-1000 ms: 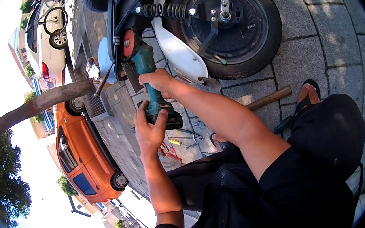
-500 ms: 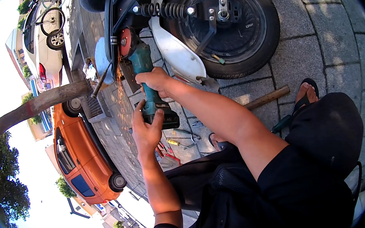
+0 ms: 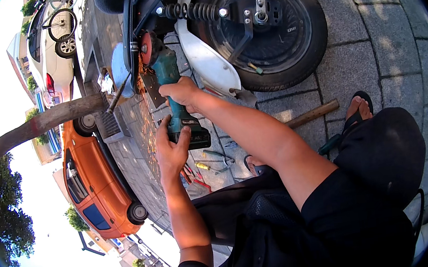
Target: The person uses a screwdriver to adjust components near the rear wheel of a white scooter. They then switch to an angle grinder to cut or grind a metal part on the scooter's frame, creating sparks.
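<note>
Both hands grip a teal angle grinder throwing sparks beside a scooter's rear wheel.

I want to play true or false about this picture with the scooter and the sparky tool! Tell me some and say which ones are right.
1. Both hands hold the green angle grinder. True: the right hand grips its body and the left hand holds the battery end.
2. Sparks are flying near the grinder's disc. True.
3. The car parked by the kerb is blue. False: it is orange.
4. The person wears closed boots. False: a bare foot in a sandal shows on the paving.
5. A wooden handle lies on the paving near the scooter's rear wheel. True.
6. The scooter's wheel has been taken off. False: it sits on the scooter.
</note>
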`<state>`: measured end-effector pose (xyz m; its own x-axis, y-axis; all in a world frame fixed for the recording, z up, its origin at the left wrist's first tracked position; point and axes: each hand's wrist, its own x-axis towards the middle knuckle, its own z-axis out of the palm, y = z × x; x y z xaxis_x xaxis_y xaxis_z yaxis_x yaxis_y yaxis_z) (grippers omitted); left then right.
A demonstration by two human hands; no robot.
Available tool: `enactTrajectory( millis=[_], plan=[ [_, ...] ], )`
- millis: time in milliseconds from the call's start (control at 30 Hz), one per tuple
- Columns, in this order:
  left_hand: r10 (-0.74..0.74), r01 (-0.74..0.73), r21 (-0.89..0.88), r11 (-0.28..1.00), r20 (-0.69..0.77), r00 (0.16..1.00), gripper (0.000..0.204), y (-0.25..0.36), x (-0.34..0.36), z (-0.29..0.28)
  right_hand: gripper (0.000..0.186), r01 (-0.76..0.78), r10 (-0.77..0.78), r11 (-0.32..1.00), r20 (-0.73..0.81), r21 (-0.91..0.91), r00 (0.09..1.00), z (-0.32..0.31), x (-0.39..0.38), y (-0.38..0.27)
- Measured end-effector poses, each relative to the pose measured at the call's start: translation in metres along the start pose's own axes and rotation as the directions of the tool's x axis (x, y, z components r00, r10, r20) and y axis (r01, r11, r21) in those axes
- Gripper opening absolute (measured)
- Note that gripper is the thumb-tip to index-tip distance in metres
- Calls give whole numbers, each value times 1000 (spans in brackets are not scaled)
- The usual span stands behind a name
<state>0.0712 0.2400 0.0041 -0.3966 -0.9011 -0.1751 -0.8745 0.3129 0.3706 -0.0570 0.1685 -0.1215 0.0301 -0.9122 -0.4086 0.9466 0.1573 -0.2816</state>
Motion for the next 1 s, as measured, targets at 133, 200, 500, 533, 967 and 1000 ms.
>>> enactTrajectory(
  millis=[133, 200, 500, 533, 967, 1000],
  plan=[
    [1, 0, -26, 1000, 36, 999, 60, -5, 3, -1, 17, -2, 1, 1000, -33, -30, 999, -1, 4, 1],
    [24, -25, 16, 1000, 24, 999, 60, -11, 3, 1, 16, -3, 3, 1000, -8, -21, 1000, -2, 2, 1],
    [-81, 82, 74, 994, -9, 997, 63, 3, -4, 1, 14, -16, 14, 999, 56, 44, 998, -5, 0, 5],
    [-78, 79, 79, 994, -15, 997, 63, 3, -5, 1, 14, -15, 12, 999, 62, 44, 998, -5, 0, 6],
    [-12, 16, 82, 997, -50, 999, 62, 5, -7, 1, 19, -45, 43, 998, 57, 32, 997, -3, 1, 6],
    [-9, 13, 81, 997, -50, 999, 62, 6, -8, 1, 19, -44, 43, 999, 51, 22, 998, -3, 0, 5]
  ],
)
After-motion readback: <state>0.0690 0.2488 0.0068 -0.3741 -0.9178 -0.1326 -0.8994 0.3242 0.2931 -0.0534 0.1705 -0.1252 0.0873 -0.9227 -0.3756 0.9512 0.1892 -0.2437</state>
